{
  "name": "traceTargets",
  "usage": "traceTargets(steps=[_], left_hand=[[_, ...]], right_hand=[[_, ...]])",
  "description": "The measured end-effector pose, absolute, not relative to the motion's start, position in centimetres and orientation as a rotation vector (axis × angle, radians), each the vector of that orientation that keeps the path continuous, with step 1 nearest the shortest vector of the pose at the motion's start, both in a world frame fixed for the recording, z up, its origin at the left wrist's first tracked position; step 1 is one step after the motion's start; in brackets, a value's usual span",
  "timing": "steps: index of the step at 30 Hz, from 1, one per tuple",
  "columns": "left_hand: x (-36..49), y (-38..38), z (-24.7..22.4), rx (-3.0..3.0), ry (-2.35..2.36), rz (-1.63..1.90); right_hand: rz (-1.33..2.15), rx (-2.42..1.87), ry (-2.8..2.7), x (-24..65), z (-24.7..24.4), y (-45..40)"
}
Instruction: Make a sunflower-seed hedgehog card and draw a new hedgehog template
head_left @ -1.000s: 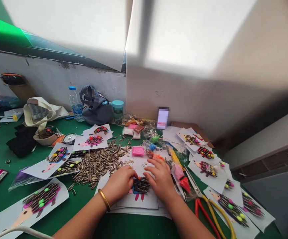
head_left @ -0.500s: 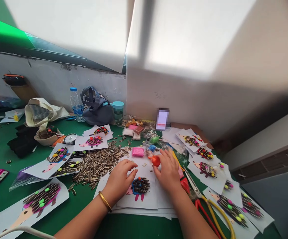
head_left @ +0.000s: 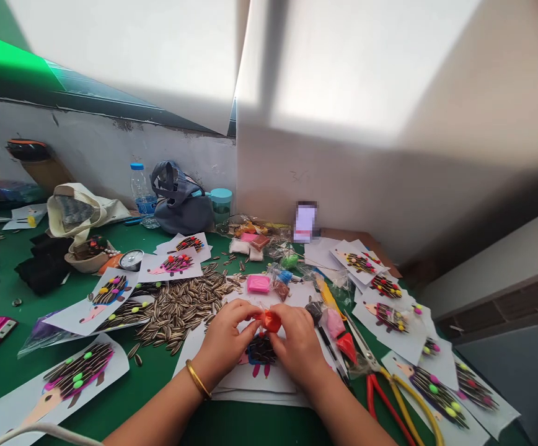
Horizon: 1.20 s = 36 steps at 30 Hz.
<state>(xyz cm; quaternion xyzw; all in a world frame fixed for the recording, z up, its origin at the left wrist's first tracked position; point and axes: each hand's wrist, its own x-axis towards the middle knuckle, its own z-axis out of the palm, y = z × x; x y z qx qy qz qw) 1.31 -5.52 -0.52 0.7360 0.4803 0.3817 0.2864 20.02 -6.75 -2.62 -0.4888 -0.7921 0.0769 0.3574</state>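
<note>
Above the middle of the paper, my left hand point(head_left: 226, 337) and my right hand point(head_left: 298, 344) meet around a small orange packet of modelling clay point(head_left: 271, 320). The left fingers pinch its wrapper at one side, while the right thumb and fingers grip the lump. Beneath them lies a sheet with a hedgehog picture point(head_left: 263, 353), its back covered in dark sunflower seeds, with a blue edge and pink feet; my hands partly cover it. A pink clay block point(head_left: 258, 284) and a blue clay packet point(head_left: 284, 275) sit just beyond my fingers.
A heap of sunflower seeds point(head_left: 180, 303) spreads to the left. Finished-looking hedgehog sheets point(head_left: 80, 378) lie on both sides. At right are scissors point(head_left: 366, 350), red-and-yellow handled, and a red clay packet point(head_left: 346, 347). A water bottle point(head_left: 144, 198) and a dark bag point(head_left: 183, 207) stand by the wall.
My right hand has moved left with the orange clay packet, down over the hedgehog picture. My left hand, empty before, now pinches the packet's wrapper too.
</note>
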Motion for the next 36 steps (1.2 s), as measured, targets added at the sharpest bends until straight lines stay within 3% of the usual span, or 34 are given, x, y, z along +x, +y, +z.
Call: traceTargets(steps=[10, 36], left_hand=[[1.0, -5.2, -1.0, 2.04, 1.361, 0.891], [0.8, -5.1, -0.9, 2.045, 1.319, 1.166]], right_hand=[[0.197, -1.258, -2.028, 19.4, -1.7, -7.4], [0.27, -1.3, -1.956, 19.3, -1.4, -7.4]])
